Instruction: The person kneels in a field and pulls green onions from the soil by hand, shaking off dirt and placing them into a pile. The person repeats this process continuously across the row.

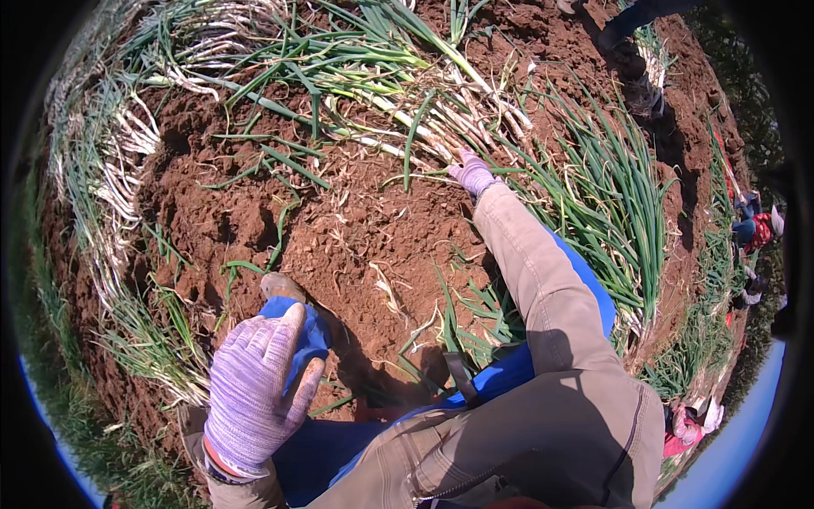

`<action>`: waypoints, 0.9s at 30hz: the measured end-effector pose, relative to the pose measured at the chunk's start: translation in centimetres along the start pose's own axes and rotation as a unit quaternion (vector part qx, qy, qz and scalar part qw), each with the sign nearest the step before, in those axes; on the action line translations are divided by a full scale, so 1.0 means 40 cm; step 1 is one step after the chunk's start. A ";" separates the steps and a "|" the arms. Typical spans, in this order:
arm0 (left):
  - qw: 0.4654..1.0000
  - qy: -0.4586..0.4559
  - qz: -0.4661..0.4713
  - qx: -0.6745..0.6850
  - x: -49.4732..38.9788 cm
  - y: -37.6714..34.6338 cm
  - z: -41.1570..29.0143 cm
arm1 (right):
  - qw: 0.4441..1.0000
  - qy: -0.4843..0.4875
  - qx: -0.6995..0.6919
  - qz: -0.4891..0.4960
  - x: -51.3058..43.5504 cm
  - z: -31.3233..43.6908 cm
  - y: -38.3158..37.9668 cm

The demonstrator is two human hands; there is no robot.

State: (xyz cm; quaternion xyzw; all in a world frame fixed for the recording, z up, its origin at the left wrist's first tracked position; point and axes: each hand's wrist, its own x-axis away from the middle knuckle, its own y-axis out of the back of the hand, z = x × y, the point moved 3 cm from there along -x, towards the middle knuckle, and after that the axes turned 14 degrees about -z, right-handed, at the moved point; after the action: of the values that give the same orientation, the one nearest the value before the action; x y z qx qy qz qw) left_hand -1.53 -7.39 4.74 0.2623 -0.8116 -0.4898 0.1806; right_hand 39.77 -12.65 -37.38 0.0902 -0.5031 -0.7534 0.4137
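My left hand (257, 385), in a pale purple knit glove with soiled fingers, is raised over my blue-clad knee, its thumb apart from the fingers and nothing in it. My right hand (474, 173), gloved alike, reaches out to the root ends of a pile of green onions (439, 130); whether its fingers close on any stalk cannot be made out. Beneath and to the right of my right forearm lies another heap of green onions (610, 210), its long leaves pointing up and its pale ends low.
Rows of pulled green onions (121, 172) curve along the left and top over lumpy red soil (356, 235). My shoe (283, 286) rests on the soil. A person's dark-clad leg (629, 22) is at the upper right; several people work at the far right.
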 end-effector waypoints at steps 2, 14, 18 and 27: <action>0.999 -0.014 0.036 -0.017 -0.021 0.002 0.002 | 0.996 -0.070 0.034 -0.051 -0.074 -0.017 -0.078; 1.000 0.011 0.028 -0.002 -0.032 -0.027 0.009 | 0.992 -0.040 0.067 0.102 -0.095 0.019 -0.240; 1.000 0.015 0.021 -0.013 -0.008 -0.010 -0.014 | 0.982 -0.074 0.072 0.157 -0.008 0.134 -0.182; 0.999 -0.036 -0.009 0.032 0.038 0.029 -0.016 | 0.997 0.060 -0.031 0.029 0.167 0.313 0.051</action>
State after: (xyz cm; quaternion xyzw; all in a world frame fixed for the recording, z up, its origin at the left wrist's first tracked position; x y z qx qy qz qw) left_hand -2.68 -8.32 6.10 0.2574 -0.8304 -0.4743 0.1385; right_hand 29.69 -9.18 -27.83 0.1076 -0.4565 -0.7493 0.4675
